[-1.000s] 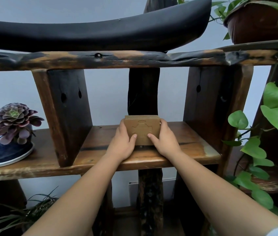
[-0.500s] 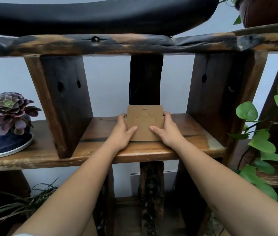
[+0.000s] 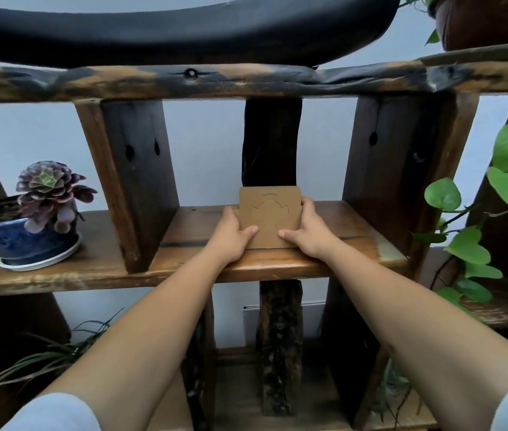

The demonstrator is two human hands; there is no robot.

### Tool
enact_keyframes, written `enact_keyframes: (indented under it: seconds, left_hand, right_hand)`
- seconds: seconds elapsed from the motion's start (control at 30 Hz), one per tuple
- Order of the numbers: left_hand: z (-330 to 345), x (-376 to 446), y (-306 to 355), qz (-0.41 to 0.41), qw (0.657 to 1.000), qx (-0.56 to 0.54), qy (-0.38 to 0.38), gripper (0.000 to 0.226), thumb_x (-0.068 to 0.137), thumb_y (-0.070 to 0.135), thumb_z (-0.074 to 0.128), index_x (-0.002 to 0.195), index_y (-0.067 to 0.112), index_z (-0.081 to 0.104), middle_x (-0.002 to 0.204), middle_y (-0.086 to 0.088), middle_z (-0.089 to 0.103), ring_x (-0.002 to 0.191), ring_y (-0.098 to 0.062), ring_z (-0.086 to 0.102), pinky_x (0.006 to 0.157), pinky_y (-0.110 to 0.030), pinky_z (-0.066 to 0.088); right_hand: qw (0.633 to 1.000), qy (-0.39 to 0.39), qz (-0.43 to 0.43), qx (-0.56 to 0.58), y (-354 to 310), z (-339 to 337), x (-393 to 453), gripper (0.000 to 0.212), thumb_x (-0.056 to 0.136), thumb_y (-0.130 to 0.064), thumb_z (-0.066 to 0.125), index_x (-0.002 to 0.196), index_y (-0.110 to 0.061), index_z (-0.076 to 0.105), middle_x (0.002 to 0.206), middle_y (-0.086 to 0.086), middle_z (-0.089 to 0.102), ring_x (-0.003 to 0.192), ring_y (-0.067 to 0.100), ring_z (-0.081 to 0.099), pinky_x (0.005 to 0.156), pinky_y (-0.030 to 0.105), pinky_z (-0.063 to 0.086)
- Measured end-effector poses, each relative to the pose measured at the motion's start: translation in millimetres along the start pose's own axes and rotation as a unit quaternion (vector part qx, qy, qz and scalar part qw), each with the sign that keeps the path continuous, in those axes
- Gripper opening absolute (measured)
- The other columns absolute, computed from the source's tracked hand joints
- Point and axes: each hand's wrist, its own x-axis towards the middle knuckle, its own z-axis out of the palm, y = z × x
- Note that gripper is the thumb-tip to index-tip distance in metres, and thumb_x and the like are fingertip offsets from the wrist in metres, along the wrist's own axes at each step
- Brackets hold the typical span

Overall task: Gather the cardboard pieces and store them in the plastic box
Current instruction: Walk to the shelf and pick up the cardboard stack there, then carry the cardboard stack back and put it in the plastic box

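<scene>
A stack of brown cardboard pieces [image 3: 270, 209] with a cut outline on its front stands upright on the wooden shelf [image 3: 277, 265], in the middle compartment. My left hand [image 3: 231, 236] grips its left edge, thumb across the front face. On the other side my right hand [image 3: 310, 231] holds the right edge, its thumb also on the front. The fingers behind the stack are hidden. No plastic box is in view.
Dark wooden uprights [image 3: 134, 181] flank the compartment. A purple succulent in a blue pot [image 3: 28, 234] sits on the shelf at left. Green vine leaves [image 3: 467, 247] hang at right. A black curved object [image 3: 184, 29] lies on the upper shelf.
The stack, gripped by both hands throughout, now stands more upright, its top edge no longer showing. The camera has moved closer and tilted slightly down.
</scene>
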Motion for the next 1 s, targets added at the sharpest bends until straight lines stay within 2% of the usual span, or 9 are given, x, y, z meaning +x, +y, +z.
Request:
enact_keyframes:
  seconds: [0.17,0.27,0.33,0.4,0.53,0.6,0.7,0.87,1.0]
  left_hand:
    - [-18.1,-39.4,1.9,0.017,0.999,0.024,0.016,0.043,0.086,0.035,0.066,0.115,0.016,0.041,0.113,0.003,0.054,0.100,-0.015,0.051,0.077,-0.026,0.038]
    - [-31.3,-68.1,9.1,0.031,0.999,0.005,0.018,0.048,0.086,0.035,0.066,0.123,0.017,0.041,0.113,0.007,0.052,0.101,-0.011,0.050,0.079,-0.027,0.039]
    - [-39.3,-87.7,14.4,0.039,0.999,-0.007,0.015,0.048,0.086,0.035,0.067,0.124,0.020,0.042,0.112,0.009,0.052,0.100,-0.010,0.051,0.078,-0.026,0.042]
    - [-47.7,-108.4,19.8,0.041,0.999,-0.028,0.011,0.043,0.084,0.034,0.070,0.117,0.024,0.044,0.106,0.014,0.054,0.094,-0.002,0.054,0.070,-0.020,0.043]
    - [-52.2,-141.3,17.3,0.016,0.995,-0.096,-0.026,0.036,0.079,0.035,0.075,0.104,0.031,0.049,0.103,0.014,0.062,0.088,0.000,0.061,0.061,-0.014,0.048]
    - [-46.5,-157.0,11.4,0.008,0.990,-0.134,-0.038,0.037,0.077,0.033,0.077,0.103,0.033,0.050,0.105,0.012,0.064,0.089,0.001,0.064,0.064,-0.013,0.050]
    - [-33.3,-177.2,1.8,-0.018,0.977,-0.204,-0.059,0.045,0.074,0.028,0.080,0.110,0.034,0.052,0.110,0.008,0.066,0.097,-0.006,0.065,0.075,-0.022,0.053]
    - [-18.6,-198.3,-6.6,-0.043,0.971,-0.228,-0.056,0.046,0.076,0.023,0.079,0.116,0.029,0.059,0.109,0.008,0.070,0.100,-0.010,0.066,0.083,-0.030,0.054]
    - [-11.4,-214.0,-13.8,-0.061,0.970,-0.226,-0.059,0.044,0.077,0.024,0.078,0.117,0.026,0.059,0.110,0.005,0.070,0.103,-0.014,0.065,0.089,-0.037,0.054]
  right_hand:
    - [1.000,-0.008,-0.018,0.011,-9.6,1.5,-36.2,0.083,0.081,-0.028,0.076,0.141,-0.026,0.019,0.122,-0.008,0.044,0.109,0.012,0.047,0.088,0.024,0.037]
    - [0.997,-0.010,-0.018,0.075,-19.0,1.3,-61.8,0.075,0.081,-0.028,0.076,0.136,-0.029,0.026,0.119,-0.014,0.048,0.109,0.008,0.051,0.079,0.018,0.044]
    - [0.993,0.001,-0.003,0.122,-24.1,4.1,-79.4,0.068,0.078,-0.027,0.077,0.129,-0.032,0.033,0.119,-0.012,0.051,0.109,0.010,0.053,0.085,0.027,0.050]
    - [0.985,0.004,0.008,0.169,-27.5,7.6,-99.2,0.058,0.077,-0.024,0.078,0.123,-0.030,0.043,0.121,-0.005,0.058,0.109,0.012,0.058,0.091,0.037,0.053]
    - [0.974,-0.013,0.023,0.223,-26.2,13.8,-135.3,0.050,0.078,-0.018,0.076,0.120,-0.025,0.050,0.119,0.000,0.064,0.108,0.015,0.062,0.093,0.040,0.053]
    - [0.973,-0.018,0.031,0.227,-23.3,15.3,-153.0,0.046,0.080,-0.015,0.075,0.117,-0.025,0.051,0.118,0.000,0.064,0.105,0.012,0.063,0.087,0.032,0.054]
    - [0.971,-0.031,0.043,0.232,-21.2,15.4,-176.5,0.046,0.083,-0.011,0.073,0.121,-0.022,0.048,0.116,-0.004,0.063,0.102,0.006,0.063,0.078,0.020,0.053]
    - [0.970,-0.052,0.056,0.231,-15.8,13.4,-201.8,0.051,0.082,-0.014,0.074,0.124,-0.021,0.047,0.120,-0.002,0.062,0.109,0.011,0.061,0.090,0.030,0.052]
    - [0.979,-0.040,0.050,0.192,-10.0,18.1,-213.9,0.041,0.082,-0.020,0.075,0.114,-0.028,0.050,0.115,-0.006,0.064,0.102,0.006,0.062,0.079,0.020,0.051]
